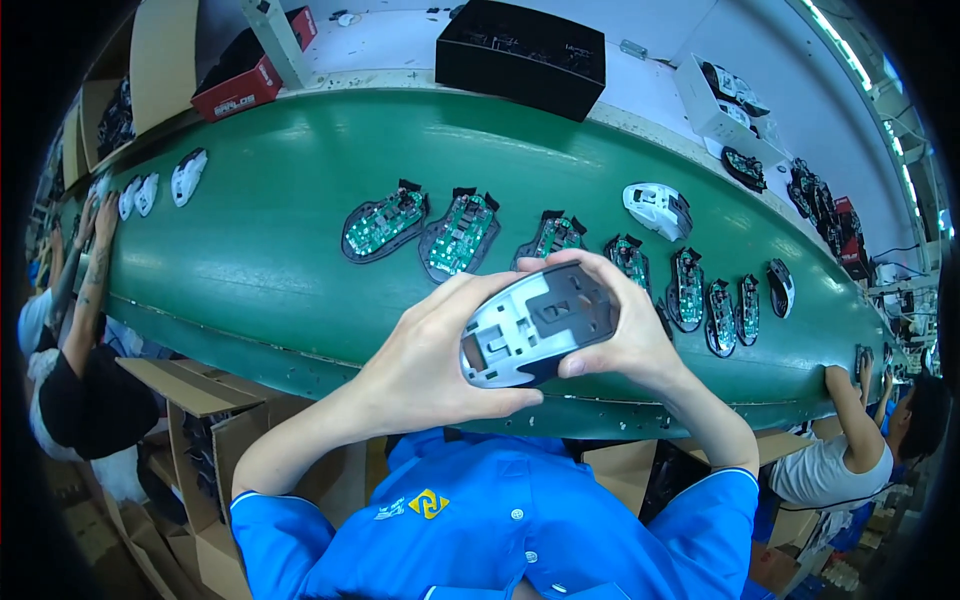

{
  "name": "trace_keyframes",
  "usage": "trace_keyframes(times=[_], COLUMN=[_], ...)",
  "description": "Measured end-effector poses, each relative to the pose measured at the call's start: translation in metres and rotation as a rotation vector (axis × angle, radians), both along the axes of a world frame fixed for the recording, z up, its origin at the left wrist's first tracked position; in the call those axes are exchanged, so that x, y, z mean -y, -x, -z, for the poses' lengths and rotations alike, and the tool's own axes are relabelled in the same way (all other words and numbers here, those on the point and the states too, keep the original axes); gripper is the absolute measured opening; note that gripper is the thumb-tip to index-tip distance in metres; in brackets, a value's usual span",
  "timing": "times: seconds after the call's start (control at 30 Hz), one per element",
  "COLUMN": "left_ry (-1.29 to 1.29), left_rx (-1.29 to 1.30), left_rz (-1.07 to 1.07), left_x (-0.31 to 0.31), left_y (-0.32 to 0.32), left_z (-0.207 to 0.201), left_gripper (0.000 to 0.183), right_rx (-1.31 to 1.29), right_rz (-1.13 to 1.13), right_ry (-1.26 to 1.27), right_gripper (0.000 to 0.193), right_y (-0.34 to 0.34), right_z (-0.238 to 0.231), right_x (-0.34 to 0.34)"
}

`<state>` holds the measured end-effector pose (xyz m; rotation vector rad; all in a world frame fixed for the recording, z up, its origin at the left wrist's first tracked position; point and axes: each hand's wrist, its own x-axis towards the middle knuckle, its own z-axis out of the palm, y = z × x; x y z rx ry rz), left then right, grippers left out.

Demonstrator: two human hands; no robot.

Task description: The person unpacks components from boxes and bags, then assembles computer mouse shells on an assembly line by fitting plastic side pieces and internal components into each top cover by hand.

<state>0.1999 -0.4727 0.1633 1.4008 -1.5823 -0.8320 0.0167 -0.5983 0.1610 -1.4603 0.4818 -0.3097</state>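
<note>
Between both hands I hold a computer mouse (pixel 530 325) with a white and dark grey top shell, tilted above the near edge of the green bench. My left hand (pixel 425 350) wraps its left end, thumb along the lower side. My right hand (pixel 635 330) grips the other end, thumb on the near side and fingers over the far side. Just beyond my hands lie open mouse bases with green circuit boards, among them one mouse base (pixel 460 235) and another mouse base (pixel 385 225) to its left. The underside of the held mouse is hidden.
A white mouse shell (pixel 657 209) rests on the green bench (pixel 270 240), with several more bases at right. Along the back stand a black box (pixel 520 58), a red box (pixel 238 95) and a white tray (pixel 715 105). Co-workers sit at both sides; cardboard boxes (pixel 215 420) stand below.
</note>
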Motion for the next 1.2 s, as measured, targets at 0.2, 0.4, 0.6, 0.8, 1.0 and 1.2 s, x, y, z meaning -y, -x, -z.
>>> trace_keyframes(times=[0.2, 0.4, 0.6, 0.8, 1.0, 1.2], left_ry=[0.023, 0.152, -0.114, 0.004, 0.202, 0.066], left_rx=[-0.157, -0.326, -1.176, -1.966, -2.002, -1.971], left_rz=[-0.008, -0.020, -0.278, -0.251, -0.210, -0.221], left_x=[-0.001, -0.005, 0.013, -0.007, -0.029, -0.004], left_y=[-0.005, -0.018, -0.053, -0.112, -0.140, -0.142], left_z=[0.015, 0.031, 0.049, 0.088, 0.065, 0.082], left_gripper=[0.074, 0.072, 0.070, 0.072, 0.080, 0.080], right_rx=[0.009, -0.085, -0.108, -0.458, -0.634, -0.723], right_rz=[-0.011, -0.087, -0.236, 0.311, 0.064, -0.035], right_ry=[0.252, 0.765, 0.667, 1.237, 1.261, 0.893], right_gripper=[0.083, 0.081, 0.043, 0.019, 0.026, 0.031], right_y=[0.000, -0.020, -0.101, -0.154, -0.227, -0.243], right_z=[-0.004, -0.036, -0.046, 0.025, 0.036, 0.046], right_x=[-0.015, -0.013, 0.116, 0.322, 0.336, 0.348])
